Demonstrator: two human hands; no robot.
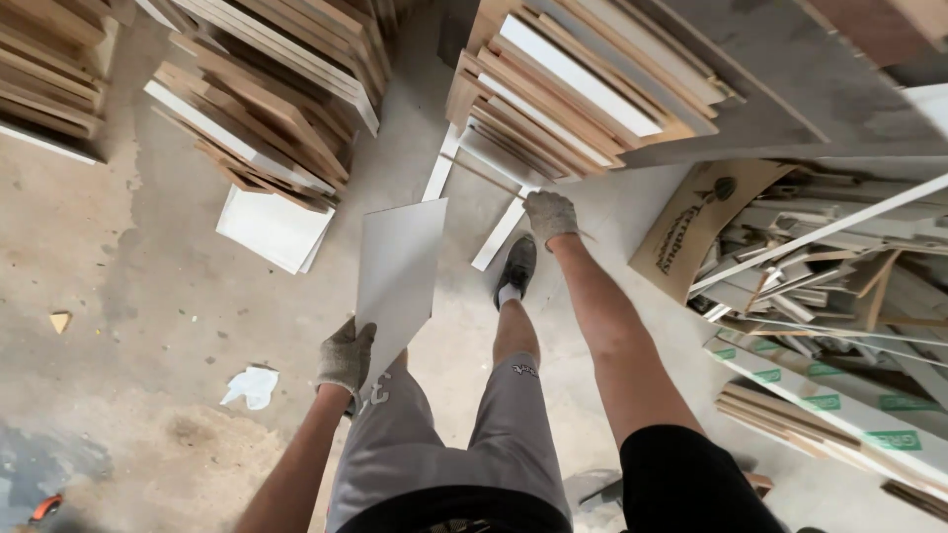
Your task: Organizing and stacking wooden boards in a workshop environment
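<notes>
My gloved left hand (346, 357) grips the near edge of a flat white panel (399, 271), which juts forward over the concrete floor. My gloved right hand (549, 215) reaches ahead and is closed on a thin wooden strip (484, 178) at the foot of a leaning stack of boards (563, 89). My grey shorts and one black shoe (516, 266) show below, between the two arms.
More stacks of boards (267, 109) lean at the upper left, with a white panel (272, 227) lying beneath them. A cardboard box (691, 227) full of offcut strips sits on the right. A crumpled white scrap (251, 386) lies on the floor at the left.
</notes>
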